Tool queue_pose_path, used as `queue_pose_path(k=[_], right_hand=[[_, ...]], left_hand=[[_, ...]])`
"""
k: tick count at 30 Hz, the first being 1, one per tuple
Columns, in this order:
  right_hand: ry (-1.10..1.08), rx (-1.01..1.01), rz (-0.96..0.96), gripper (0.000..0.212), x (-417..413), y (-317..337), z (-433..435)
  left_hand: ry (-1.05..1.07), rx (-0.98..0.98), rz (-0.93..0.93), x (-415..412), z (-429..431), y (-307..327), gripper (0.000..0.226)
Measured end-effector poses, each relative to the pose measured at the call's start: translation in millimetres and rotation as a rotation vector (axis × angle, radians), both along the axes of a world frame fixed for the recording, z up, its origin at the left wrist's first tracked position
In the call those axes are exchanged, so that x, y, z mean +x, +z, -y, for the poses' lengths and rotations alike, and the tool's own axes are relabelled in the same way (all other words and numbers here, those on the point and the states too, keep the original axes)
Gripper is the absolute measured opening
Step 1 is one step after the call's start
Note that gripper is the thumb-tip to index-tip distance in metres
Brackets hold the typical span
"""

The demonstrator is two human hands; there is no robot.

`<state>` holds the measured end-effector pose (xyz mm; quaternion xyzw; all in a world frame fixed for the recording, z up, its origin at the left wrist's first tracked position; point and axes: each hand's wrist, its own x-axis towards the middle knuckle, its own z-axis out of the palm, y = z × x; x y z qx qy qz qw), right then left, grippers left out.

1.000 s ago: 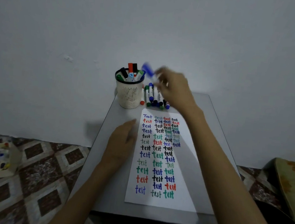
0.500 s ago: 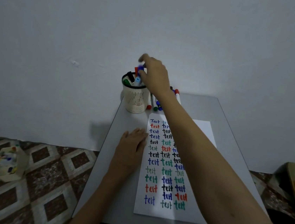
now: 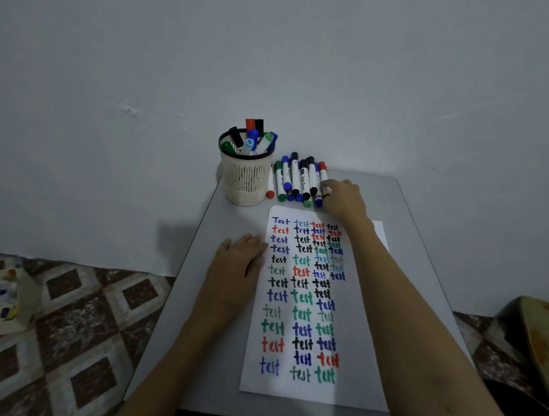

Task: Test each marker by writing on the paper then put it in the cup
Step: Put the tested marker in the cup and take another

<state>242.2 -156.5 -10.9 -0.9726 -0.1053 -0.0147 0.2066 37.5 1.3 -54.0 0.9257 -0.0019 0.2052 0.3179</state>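
Note:
A cream mesh cup (image 3: 245, 178) stands at the table's far left corner and holds several capped markers (image 3: 252, 138). Just right of it lies a pile of loose markers (image 3: 298, 181) with blue, black, green and red caps. My right hand (image 3: 344, 198) reaches the pile's right side, its bent fingertips on the rightmost marker (image 3: 322, 175); a firm grip cannot be made out. The white paper (image 3: 361, 320) lies lengthwise on the table, covered with coloured "test" words. My left hand (image 3: 236, 272) lies flat on the paper's left edge.
The small grey table (image 3: 431, 260) stands against a plain wall. On the patterned tile floor to the left sits a pale holder (image 3: 4, 300) with coloured items. A yellowish cushion (image 3: 545, 341) lies at the right.
My right hand carried a blue marker to the cup, let it go there, and has moved right and down to the marker pile. My left hand stayed on the paper.

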Motion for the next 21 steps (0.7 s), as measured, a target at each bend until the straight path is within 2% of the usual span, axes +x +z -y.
queue_pose_path(k=[4, 8, 10, 13, 15, 16, 18, 21], right_hand=[[0.006, 0.054, 0.172, 0.036, -8.7, -7.7, 7.3], [-0.001, 0.086, 0.253, 0.028, -16.3, -5.6, 14.1], [-0.096, 0.266, 0.335, 0.023, -25.1, -0.9, 19.2], [-0.28, 0.783, 0.406, 0.019, -44.5, 11.3, 31.0], [-0.277, 1.169, 0.346, 0.016, -67.0, 22.6, 41.5], [-0.228, 1.287, 0.293, 0.014, -80.3, 27.5, 47.0], [-0.09, 1.34, 0.152, 0.012, -107.5, 31.3, 57.3], [0.084, 1.276, -0.081, 0.012, -146.0, 23.9, 61.9]], left_hand=[[-0.001, 0.005, -0.001, -0.2, 0.8, 0.6, 0.034], [0.003, -0.006, 0.001, -0.9, 1.8, 1.6, 0.035], [0.01, -0.015, 0.008, -1.5, 2.5, 2.1, 0.037], [0.02, -0.07, 0.004, -3.0, 2.3, 1.9, 0.041], [0.029, -0.133, 0.006, -4.6, 2.9, 3.7, 0.043], [0.033, -0.162, 0.023, -5.9, 3.6, 5.6, 0.045], [0.03, -0.182, 0.07, -9.8, 7.6, 12.3, 0.05], [-0.015, -0.143, 0.122, -15.5, 14.2, 21.9, 0.063]])
